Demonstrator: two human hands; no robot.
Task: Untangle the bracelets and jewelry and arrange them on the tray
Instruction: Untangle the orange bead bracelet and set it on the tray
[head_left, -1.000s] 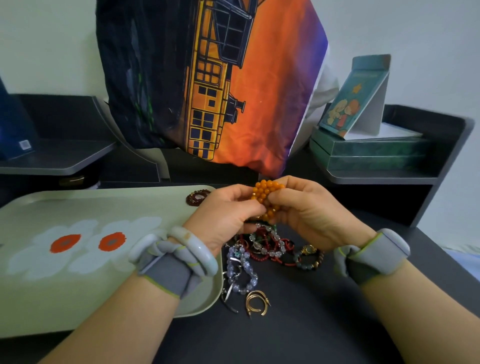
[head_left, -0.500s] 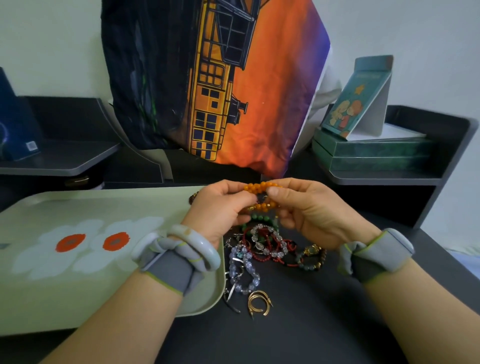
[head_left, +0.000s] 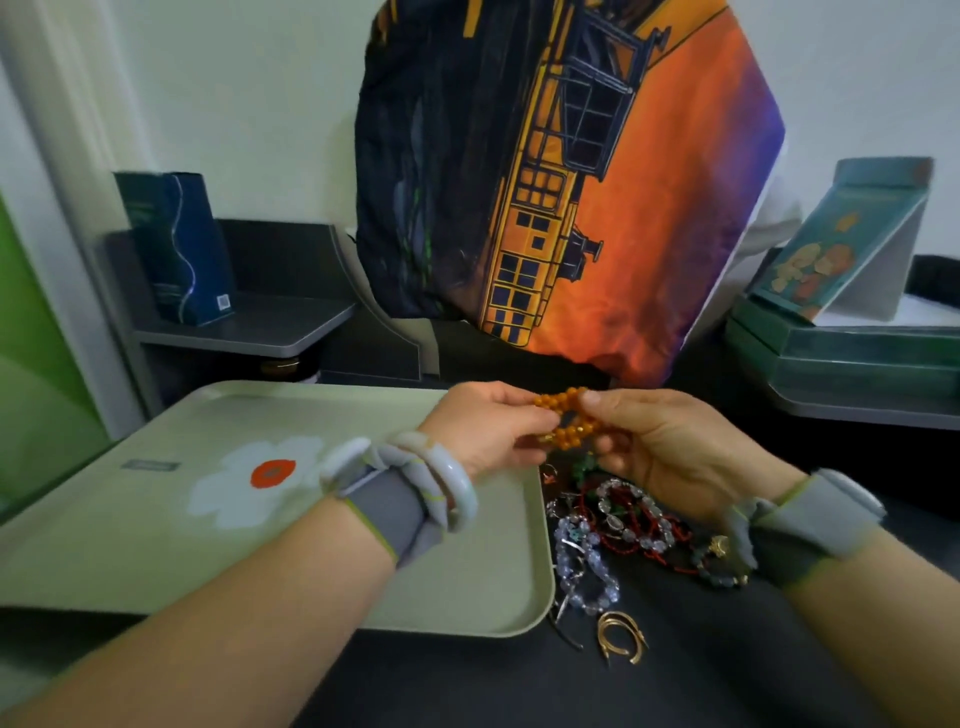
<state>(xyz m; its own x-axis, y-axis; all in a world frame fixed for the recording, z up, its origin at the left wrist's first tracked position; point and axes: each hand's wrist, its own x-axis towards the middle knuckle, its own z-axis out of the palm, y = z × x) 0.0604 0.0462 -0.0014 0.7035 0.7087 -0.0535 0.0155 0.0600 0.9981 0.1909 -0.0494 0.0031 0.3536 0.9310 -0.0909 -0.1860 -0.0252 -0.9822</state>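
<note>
Left hand (head_left: 485, 428) and right hand (head_left: 670, 441) both pinched on orange bead bracelet (head_left: 566, 420), raised above tangled jewelry (head_left: 618, 525) beside tray (head_left: 156, 545).

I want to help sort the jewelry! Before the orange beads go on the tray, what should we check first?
1. Both hands hold the orange bead bracelet: ok; left hand and right hand pinch it.
2. Bracelet lifted off the pile: ok.
3. Bracelet free of other strands: cannot tell; fingers hide part of it.
4. Room on the tray: ok; bare surface beside the printed flower.
5. Rest of the jewelry sorted: not ok; pile and gold hoops lie on the dark table.
</note>
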